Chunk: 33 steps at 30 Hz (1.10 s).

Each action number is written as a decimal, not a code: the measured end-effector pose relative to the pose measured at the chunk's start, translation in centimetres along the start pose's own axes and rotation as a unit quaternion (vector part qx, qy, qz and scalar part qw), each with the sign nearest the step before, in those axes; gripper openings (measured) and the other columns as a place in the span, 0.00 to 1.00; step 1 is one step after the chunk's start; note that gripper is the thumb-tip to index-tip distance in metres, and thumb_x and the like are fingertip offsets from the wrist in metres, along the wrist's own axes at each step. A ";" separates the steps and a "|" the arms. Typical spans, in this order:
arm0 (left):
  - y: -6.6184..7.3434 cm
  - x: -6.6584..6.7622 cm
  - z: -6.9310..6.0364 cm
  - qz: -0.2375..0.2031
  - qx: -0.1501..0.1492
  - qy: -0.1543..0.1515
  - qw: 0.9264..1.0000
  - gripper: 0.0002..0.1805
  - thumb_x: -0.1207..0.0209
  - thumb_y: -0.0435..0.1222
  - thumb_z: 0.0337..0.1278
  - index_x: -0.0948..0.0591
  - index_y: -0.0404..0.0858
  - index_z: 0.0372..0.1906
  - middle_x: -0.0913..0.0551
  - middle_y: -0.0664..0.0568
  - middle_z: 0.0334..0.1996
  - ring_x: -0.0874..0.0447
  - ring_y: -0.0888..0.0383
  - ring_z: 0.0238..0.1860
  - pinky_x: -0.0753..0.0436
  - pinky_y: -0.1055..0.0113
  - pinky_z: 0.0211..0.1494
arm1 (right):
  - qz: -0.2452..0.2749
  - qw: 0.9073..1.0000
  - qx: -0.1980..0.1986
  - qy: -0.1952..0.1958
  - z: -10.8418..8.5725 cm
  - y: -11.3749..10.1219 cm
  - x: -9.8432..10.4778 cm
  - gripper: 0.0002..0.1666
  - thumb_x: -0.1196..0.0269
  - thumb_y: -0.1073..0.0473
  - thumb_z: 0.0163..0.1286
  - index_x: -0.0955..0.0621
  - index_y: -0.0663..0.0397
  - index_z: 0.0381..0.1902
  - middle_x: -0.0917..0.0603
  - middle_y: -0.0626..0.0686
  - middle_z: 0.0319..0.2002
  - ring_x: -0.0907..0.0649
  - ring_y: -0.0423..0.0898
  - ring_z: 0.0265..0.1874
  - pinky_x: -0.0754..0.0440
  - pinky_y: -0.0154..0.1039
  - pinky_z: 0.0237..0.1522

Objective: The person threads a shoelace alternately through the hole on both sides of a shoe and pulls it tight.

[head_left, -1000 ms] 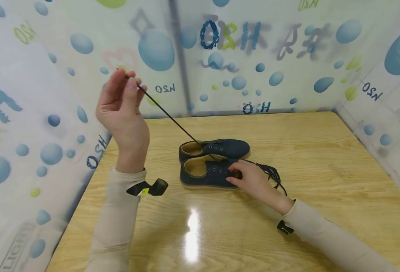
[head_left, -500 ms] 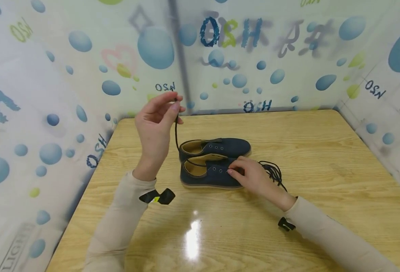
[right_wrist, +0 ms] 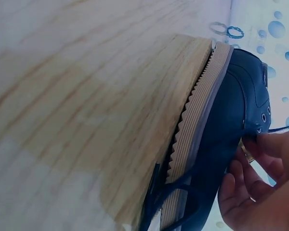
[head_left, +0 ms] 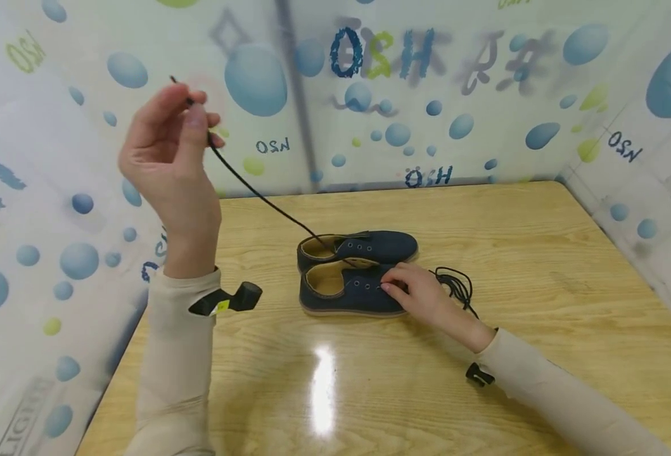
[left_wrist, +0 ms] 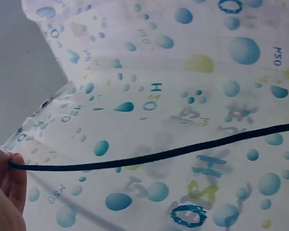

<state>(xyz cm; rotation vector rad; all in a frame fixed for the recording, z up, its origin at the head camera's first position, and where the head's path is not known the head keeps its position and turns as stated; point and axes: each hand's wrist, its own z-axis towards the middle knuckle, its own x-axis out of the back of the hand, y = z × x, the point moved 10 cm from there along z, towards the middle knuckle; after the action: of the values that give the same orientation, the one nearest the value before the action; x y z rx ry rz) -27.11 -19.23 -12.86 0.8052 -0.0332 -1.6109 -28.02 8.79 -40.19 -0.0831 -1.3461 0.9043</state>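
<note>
Pinching the lace [left_wrist: 159, 156] near its tip, the left hand [head_left: 168, 152] sits at ten o'clock from the near shoe [head_left: 341, 302]. Probably light and limp, the lace handles best there. At three o'clock, the right hand [head_left: 419, 292] pinches the shoe's eyelet edge [head_left: 367, 287].

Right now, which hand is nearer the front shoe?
Right. The right hand is on the front shoe, by its eyelets; the left hand is raised away, pinching a black lace.

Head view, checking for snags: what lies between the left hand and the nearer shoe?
In the head view, a black lace runs from the left hand toward the nearer shoe, passing over the farther shoe.
</note>
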 end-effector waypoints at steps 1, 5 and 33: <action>-0.3 -0.5 -0.5 0.013 0.001 -0.025 1.000 0.08 0.40 0.19 0.55 0.14 0.28 0.38 0.12 0.46 0.32 0.16 0.55 0.27 0.21 0.69 0.28 | -0.002 1.000 0.000 -0.002 0.1 0.0 0.0 0.06 0.38 0.57 0.71 0.14 0.49 0.39 0.16 0.48 0.34 0.22 0.40 0.31 0.23 0.37 0.35; -2.5 -2.6 -3.6 0.078 0.014 -0.150 0.986 0.10 0.39 0.20 0.56 0.15 0.26 0.43 0.09 0.52 0.34 0.13 0.59 0.29 0.22 0.71 0.27 | 0.003 1.000 -0.013 -0.008 1.1 0.6 0.3 0.07 0.40 0.59 0.73 0.15 0.51 0.42 0.14 0.50 0.38 0.18 0.43 0.32 0.20 0.40 0.36; -17.7 -4.3 -23.7 0.480 0.148 -0.545 0.671 0.04 0.35 0.31 0.59 0.19 0.40 0.37 0.13 0.51 0.31 0.15 0.60 0.26 0.18 0.71 0.30 | 0.042 0.997 -0.058 -0.022 4.6 1.9 -0.4 0.09 0.42 0.60 0.75 0.16 0.57 0.45 0.16 0.55 0.40 0.23 0.44 0.29 0.25 0.38 0.34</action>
<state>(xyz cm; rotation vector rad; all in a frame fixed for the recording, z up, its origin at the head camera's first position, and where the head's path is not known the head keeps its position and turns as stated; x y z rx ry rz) -30.36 -1.58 -36.80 -0.1374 -1.3842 -0.8063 -32.90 7.89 -40.28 -0.2126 -1.4439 0.9026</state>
